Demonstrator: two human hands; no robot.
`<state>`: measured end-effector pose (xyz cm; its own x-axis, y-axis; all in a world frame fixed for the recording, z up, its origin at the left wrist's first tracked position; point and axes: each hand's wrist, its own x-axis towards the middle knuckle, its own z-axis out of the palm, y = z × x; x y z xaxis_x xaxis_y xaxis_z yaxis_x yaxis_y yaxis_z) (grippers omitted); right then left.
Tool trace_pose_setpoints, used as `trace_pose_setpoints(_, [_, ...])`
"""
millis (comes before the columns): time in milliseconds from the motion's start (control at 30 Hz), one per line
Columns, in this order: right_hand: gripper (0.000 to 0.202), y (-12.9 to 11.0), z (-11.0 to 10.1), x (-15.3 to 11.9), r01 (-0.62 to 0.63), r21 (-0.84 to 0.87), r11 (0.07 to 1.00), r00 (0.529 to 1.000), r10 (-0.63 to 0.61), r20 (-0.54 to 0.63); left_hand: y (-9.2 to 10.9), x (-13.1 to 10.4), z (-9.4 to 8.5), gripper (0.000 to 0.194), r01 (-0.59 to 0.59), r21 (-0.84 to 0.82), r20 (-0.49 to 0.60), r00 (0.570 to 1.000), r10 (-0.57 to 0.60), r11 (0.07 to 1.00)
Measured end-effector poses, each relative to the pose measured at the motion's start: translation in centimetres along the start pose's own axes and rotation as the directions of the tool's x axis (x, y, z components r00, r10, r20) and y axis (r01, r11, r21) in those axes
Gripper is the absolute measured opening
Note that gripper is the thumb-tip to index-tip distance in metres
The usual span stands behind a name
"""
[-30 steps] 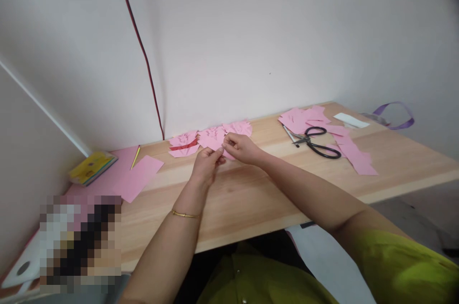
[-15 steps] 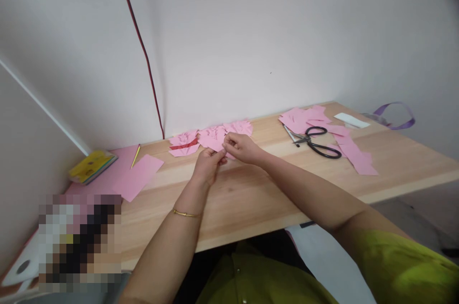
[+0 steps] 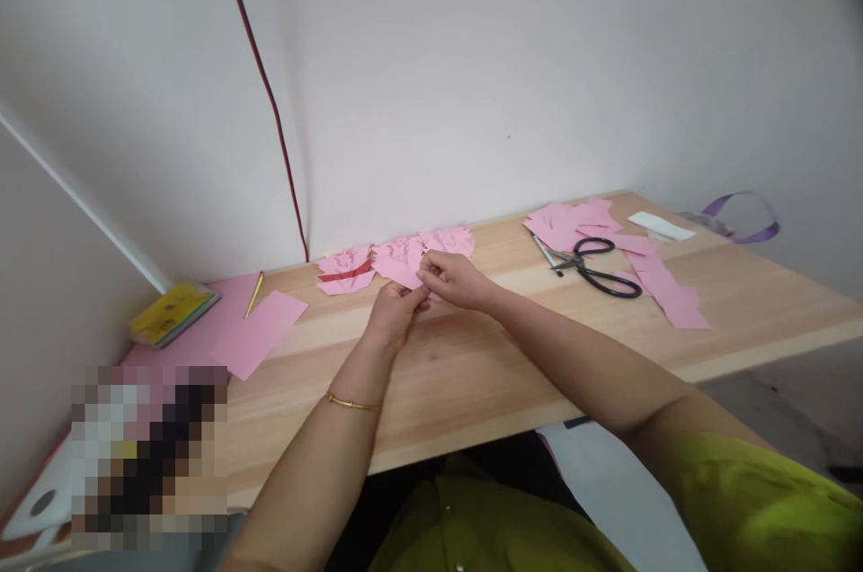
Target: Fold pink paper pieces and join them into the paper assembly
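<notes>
My left hand (image 3: 396, 309) and my right hand (image 3: 453, 278) meet at the fingertips above the wooden table, just in front of the cut pink papers (image 3: 399, 263). Both hands have their fingers pinched together. Whatever is between the fingertips is too small or too hidden to make out; a bit of pink shows behind and below my right hand. Left of the hands, a red strip (image 3: 345, 273) lies across one pink paper cutout with notched edges.
Black-handled scissors (image 3: 578, 263) and a pen (image 3: 545, 254) lie beside pink scraps (image 3: 667, 291) on the right. At the left are pink sheets (image 3: 262, 334), a yellow pencil (image 3: 254, 294) and a yellow packet (image 3: 172, 313). A white strip (image 3: 661, 226) rests at the far right.
My left hand has shifted very slightly to the right against my right hand. My right hand and the things on the table look the same.
</notes>
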<state>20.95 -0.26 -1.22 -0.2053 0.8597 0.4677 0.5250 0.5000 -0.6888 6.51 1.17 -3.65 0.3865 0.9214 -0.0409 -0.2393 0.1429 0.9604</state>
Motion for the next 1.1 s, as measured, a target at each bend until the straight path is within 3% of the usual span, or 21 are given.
trace_pose_setpoints(433, [0.015,-0.08,-0.09,-0.02,-0.009,0.005,1.000,1.000,0.009,0.002,0.58,-0.37,0.33,0.028,-0.073,0.113,0.009,0.997,0.072,0.991])
trace_pose_setpoints(733, [0.015,0.21,0.15,-0.03,-0.009,-0.010,1.000,1.000,0.009,0.016,-0.12,-0.11,0.14,0.031,0.042,0.078,-0.027,0.999,-0.040,0.996])
trace_pose_setpoints(1100, [0.013,-0.07,0.06,-0.08,-0.012,-0.005,1.000,1.000,0.012,0.015,-0.06,-0.31,0.19,0.027,0.018,0.082,-0.011,1.000,-0.017,0.996])
